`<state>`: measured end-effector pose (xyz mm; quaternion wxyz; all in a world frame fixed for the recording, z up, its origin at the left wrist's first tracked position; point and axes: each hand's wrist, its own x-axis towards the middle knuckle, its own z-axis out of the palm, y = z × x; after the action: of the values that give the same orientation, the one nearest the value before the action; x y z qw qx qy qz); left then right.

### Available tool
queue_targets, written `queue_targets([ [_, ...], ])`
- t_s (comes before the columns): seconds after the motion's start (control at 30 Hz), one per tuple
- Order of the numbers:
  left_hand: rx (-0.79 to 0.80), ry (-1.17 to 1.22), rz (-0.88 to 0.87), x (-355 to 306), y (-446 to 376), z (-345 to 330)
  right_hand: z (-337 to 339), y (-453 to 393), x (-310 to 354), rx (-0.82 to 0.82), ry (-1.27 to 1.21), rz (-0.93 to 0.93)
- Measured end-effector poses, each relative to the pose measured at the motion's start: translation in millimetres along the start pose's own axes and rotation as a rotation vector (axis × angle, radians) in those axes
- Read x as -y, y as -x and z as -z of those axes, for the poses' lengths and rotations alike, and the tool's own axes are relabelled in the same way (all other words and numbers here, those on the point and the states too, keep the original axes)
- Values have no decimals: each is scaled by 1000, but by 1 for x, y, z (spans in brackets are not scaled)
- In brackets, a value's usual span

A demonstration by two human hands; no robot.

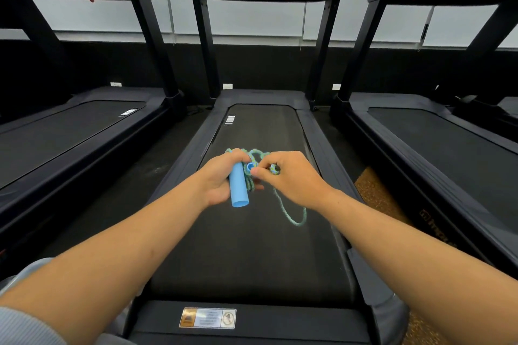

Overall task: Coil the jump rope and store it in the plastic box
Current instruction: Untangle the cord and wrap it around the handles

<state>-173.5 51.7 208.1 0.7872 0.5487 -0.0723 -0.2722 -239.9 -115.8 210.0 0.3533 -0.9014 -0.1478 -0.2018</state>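
The left hand (221,179) was curled around one light blue handle (238,189) of the jump rope (291,211), with the fingers closed on its upper part; the lower end of the handle stuck out toward the camera. The same hand also held a bundle of coiled green-blue rope against the handle. The right hand (291,176) was just beside it, and its thumb and first fingers pinched the rope close to a second blue handle end (250,167), of which only the round tip showed between the two hands. So both hands were closed on parts of the rope, and they almost touched each other.

From under the right hand one loose loop of the rope hung down and curved to the right, above the belt of the middle treadmill (252,246). I could not tell if the loop touched the belt.

The hands were over the middle of this belt, well apart from its two side rails, with open belt in front of them and behind them.

Three treadmills stood side by side: one on the left (70,131), the middle one, and one on the right (437,143), with narrow floor strips between them. Two handles were visible, one in full and one only by its tip. A label plate (207,317) sat on the near end of the middle treadmill. The plastic box was not seen in this view.
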Motion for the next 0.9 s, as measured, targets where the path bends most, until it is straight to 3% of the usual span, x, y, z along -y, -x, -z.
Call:
queue_targets([
  [0.33,-36,-79,-283,3,-2,-19,0,-6,12,-141,-227,-421],
  [0.4,-45,-87,-330,2,-1,-20,2,-7,13,-99,-445,-482],
  [0.53,27,-126,-340,2,4,-22,6,-12,9,39,-919,-530],
  [0.7,136,-210,-291,-4,9,-18,13,-9,0,120,-1026,-512],
  [0.9,97,-367,-295,-9,10,-16,23,-4,-1,162,-988,-467],
])
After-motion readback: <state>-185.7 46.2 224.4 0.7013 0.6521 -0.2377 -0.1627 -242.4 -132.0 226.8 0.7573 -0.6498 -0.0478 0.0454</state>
